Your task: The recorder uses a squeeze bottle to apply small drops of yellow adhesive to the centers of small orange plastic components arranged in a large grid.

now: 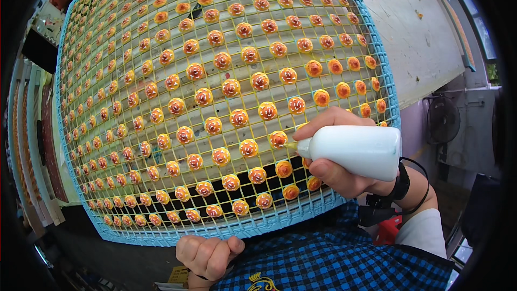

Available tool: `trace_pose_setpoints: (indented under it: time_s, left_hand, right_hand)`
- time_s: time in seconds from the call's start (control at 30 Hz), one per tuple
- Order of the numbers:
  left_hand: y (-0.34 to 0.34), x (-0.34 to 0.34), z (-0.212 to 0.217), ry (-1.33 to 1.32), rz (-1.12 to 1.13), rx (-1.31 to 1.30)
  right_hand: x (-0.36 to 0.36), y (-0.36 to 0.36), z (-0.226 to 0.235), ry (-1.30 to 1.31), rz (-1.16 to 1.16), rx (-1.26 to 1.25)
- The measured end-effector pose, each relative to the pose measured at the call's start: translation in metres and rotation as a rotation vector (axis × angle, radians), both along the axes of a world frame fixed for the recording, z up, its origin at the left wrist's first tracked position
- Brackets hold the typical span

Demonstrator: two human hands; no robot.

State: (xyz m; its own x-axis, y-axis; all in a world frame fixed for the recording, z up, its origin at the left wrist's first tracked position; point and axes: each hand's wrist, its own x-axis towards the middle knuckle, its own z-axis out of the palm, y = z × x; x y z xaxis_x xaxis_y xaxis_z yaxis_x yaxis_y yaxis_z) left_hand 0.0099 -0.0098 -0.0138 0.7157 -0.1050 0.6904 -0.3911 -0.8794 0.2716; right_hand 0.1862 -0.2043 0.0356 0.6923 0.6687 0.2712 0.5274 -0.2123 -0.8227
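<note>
Bottle: white, lying tilted in the right hand, fingers closed around it; nozzle ahead of the fingertips, at a disc. The sideways grip seems meant to bring the tip low while keeping the knuckles off finished tops.

Discs: orange, in rows; white-marked ones left of these fingers, unmarked ones mostly beneath, beside and just beyond them.

Net: yellow, under the discs, spacing them apart, it appears.

Rim: blue, right of the fingers; open room leftward only above the discs.

Left hand: fingers curled in, by the near rim, perhaps steadying; contact unclear.

Table: pale, beyond the rim, ahead and right of the fingers.
</note>
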Motion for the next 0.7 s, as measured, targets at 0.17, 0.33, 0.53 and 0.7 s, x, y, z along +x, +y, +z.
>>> trace_pose_setpoints:
  time_s: [0.17,0.33,0.53,0.7]
  left_hand:
    - [-0.0001,-0.0001,0.0009,0.0,0.007,-0.002]
    - [0.0004,-0.0056,0.0,0.061,0.061,0.03]
    - [0.0009,-0.0063,0.0014,0.078,0.059,0.03]
    - [0.0008,-0.0069,0.0023,0.087,0.059,0.029]
  right_hand:
    - [-0.0005,-0.0013,-0.0003,0.034,-0.011,-0.014]
    - [-0.001,-0.0029,-0.0018,0.043,-0.018,0.003]
    - [-0.0032,-0.0016,-0.0029,0.107,-0.053,0.017]
    - [-0.0019,-0.0014,-0.0017,0.103,-0.035,0.011]
